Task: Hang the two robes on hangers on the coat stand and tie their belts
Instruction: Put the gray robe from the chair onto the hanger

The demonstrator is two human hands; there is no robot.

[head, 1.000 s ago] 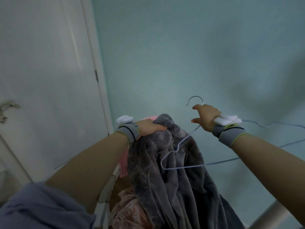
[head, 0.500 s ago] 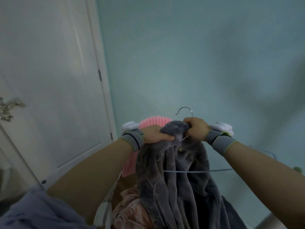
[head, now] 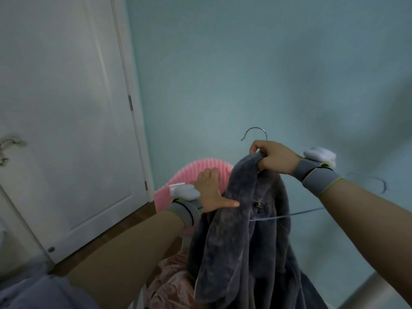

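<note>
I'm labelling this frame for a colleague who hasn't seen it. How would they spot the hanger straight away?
Start at the grey robe held up before the blue-green wall. The right hand grips its collar at the top. The hanger is thin bare wire; its hook curls above that hand.

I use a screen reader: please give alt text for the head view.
The right hand grips a grey robe and wire hanger together at the collar, while the left hand lies open against the robe's shoulder.
</note>
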